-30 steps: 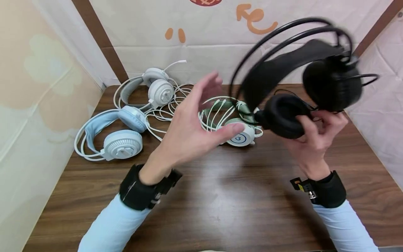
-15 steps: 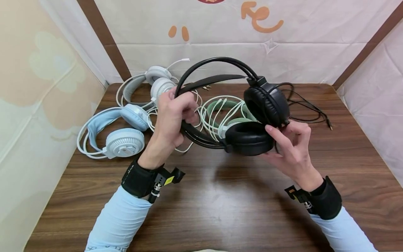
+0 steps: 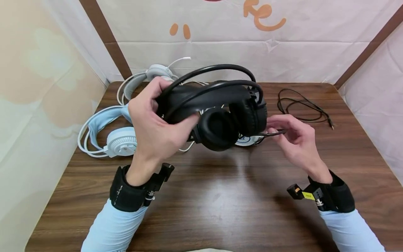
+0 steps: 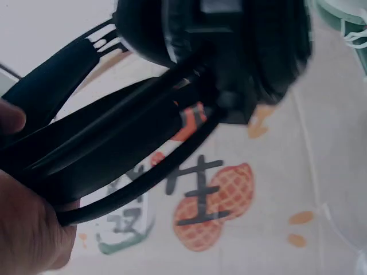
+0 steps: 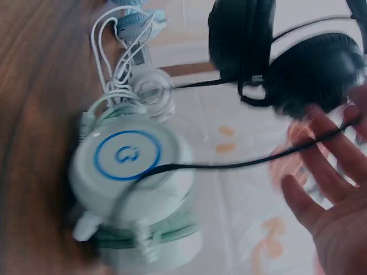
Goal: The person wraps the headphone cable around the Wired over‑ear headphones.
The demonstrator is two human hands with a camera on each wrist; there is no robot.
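Black over-ear headphones hang above the table, tilted, ear cups toward the right. My left hand grips them by the headband, thumb on the near side; the headband also runs out of the hand in the left wrist view. My right hand is at the right ear cup, fingers loosely bent toward the thumb. A thin black cord crosses its fingers, which look spread in the right wrist view. Beneath the black pair, green-and-white headphones lie mostly hidden.
Light blue headphones lie at the left of the wooden table. Behind them are white headphones with a microphone arm. A coiled black cable lies at the back right. A patterned cloth wall stands behind.
My left hand reached in and took the headband. The black headphones moved left and down, then turned. My right hand let go of the ear cups; their cable came to lie at the back right.
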